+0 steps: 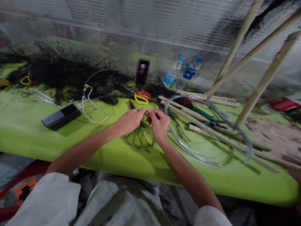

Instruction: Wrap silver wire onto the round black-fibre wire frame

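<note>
Pinching black netted strands (141, 138) between left hand (134, 120) and right hand (159, 123), fingertips nearly together; red-and-yellow scissors (141, 97) just beyond on green table (113, 160).

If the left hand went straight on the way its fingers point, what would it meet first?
Most likely the fingertips of the right hand, just ahead of the left hand; whether they already touch is unclear from this view.

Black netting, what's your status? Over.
Left hand, right hand: close together at black netting's top. Netting on green table. Scissors just beyond, wire coil at right.
</note>
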`<state>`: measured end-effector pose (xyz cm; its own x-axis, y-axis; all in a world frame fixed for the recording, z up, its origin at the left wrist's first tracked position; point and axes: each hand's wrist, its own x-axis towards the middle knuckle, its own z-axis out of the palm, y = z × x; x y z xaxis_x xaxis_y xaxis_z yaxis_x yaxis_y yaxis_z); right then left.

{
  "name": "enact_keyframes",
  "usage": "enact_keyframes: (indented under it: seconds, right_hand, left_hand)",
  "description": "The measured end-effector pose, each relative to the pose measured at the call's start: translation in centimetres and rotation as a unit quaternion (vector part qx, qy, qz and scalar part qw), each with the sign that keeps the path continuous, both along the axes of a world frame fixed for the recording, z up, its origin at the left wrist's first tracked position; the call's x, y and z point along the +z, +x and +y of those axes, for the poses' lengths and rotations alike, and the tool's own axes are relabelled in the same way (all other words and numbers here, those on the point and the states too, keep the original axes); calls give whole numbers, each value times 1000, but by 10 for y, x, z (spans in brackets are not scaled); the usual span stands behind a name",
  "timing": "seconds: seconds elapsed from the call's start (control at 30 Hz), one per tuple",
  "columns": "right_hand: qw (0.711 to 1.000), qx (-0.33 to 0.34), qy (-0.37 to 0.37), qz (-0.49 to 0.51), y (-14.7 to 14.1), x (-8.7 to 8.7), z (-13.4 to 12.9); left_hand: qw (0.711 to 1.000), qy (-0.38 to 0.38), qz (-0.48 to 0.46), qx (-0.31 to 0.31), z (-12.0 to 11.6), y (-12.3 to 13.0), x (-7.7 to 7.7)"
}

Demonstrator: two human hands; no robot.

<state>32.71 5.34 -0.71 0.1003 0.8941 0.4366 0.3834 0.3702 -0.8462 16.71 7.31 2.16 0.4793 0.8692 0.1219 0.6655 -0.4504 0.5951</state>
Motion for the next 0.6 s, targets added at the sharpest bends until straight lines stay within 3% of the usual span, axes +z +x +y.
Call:
enact_keyframes:
  seconds: [0.17, 0.2, 0.27, 0.33, 0.47, 0.6]
  right_hand:
    - [983, 10, 51, -178, 11, 35, -16]
    - [964, 1, 72, -255, 12, 42, -16]
    - [887, -9, 112, -447, 13, 54, -11]
    - [824, -3, 129, -552, 14, 64, -2]
    - [820, 4, 131, -557, 22, 88, 19]
    - [875, -23, 108, -470, 41, 109, 44]
  left_hand:
    - [1000, 0, -8, 3, 5, -6, 2]
    - [1000, 1, -14, 4, 5, -6, 4]
    - [999, 5, -34, 8, 4, -6, 10]
    - [998, 3, -62, 9, 4, -7, 21]
    - [988, -22, -152, 18, 8, -15, 48]
    - [959, -109, -259, 43, 11, -29, 57]
